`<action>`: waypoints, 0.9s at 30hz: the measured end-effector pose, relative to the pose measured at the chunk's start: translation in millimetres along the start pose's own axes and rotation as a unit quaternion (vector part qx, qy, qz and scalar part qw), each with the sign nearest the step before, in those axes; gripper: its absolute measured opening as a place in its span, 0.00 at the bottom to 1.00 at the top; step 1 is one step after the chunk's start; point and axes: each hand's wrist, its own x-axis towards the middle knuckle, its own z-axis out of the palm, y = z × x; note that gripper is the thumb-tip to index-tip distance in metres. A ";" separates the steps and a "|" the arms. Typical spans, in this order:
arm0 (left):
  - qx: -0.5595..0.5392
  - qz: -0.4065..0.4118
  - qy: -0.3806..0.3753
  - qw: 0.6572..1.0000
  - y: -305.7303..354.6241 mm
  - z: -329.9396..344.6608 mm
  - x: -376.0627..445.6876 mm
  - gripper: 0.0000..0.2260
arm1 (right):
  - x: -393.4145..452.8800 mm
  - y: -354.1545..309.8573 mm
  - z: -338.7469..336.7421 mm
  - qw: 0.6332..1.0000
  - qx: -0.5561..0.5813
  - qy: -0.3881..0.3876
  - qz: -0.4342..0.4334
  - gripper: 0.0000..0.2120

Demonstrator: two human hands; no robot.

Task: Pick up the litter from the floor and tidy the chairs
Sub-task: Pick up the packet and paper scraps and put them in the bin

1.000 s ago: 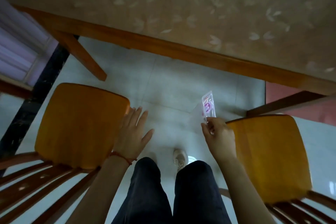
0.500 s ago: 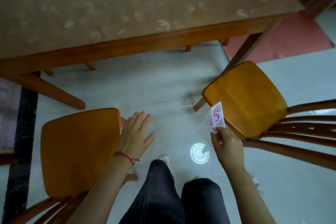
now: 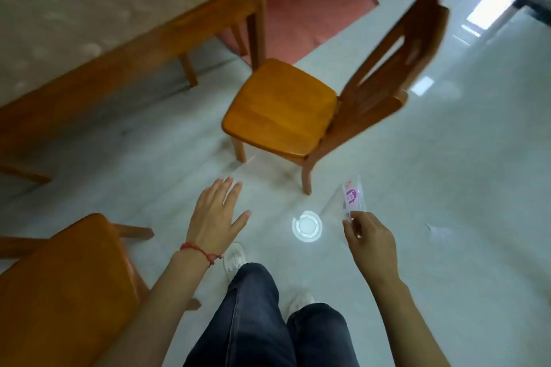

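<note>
Plastic wrapper point(image 3: 352, 197), clear with pink print, pinched at its lower edge between thumb and fingertips of the right hand point(image 3: 369, 240), long axis upright and leaning slightly left, well off the pale tiled floor point(image 3: 447, 158). Left hand point(image 3: 216, 217) released, palm down, fingers spread, grasping nothing, hovering above the floor between the near chair point(image 3: 65, 292) at lower left and the far chair point(image 3: 280, 110). Faint pale scrap point(image 3: 438, 229) on the tiles off to the right of the right hand, perhaps further litter, too blurred for shape or long axis; nearer the right hand, already busy with the wrapper, and across the body from the free left. White round patch point(image 3: 307, 225) on the floor between the two hands: litter or a reflected light, cannot tell. Far chair standing apart from the table point(image 3: 89, 9), seat turned toward the table's corner leg, back pointing out into the room; near chair likewise pulled out, only its seat in view. Judged from this: one piece of litter in hand, chairs not yet pushed in. No bin, bag or other container anywhere in view, so no visible place for the wrapper.
</note>
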 end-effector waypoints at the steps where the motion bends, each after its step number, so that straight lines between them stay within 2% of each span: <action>1: -0.002 0.021 -0.007 1.000 21.1 6.4 2.9 0.27 | -9.2 17.2 -12.5 1.000 -0.004 0.006 0.023 0.02; 7: 0.004 0.134 -0.033 0.990 134.2 36.9 20.3 0.25 | -57.4 104.3 -77.6 0.989 -0.020 0.050 0.139 0.03; 11: 0.005 0.197 -0.046 0.979 184.9 52.2 41.3 0.27 | -70.6 143.8 -101.2 0.976 -0.019 0.084 0.199 0.03; 19: 0.016 0.263 -0.094 0.960 242.7 94.1 126.2 0.24 | -37.0 200.1 -114.3 0.951 -0.013 0.118 0.286 0.04; 27: 0.031 0.311 -0.122 0.942 292.5 132.9 207.1 0.24 | 10.7 246.5 -110.6 0.933 0.009 0.132 0.335 0.04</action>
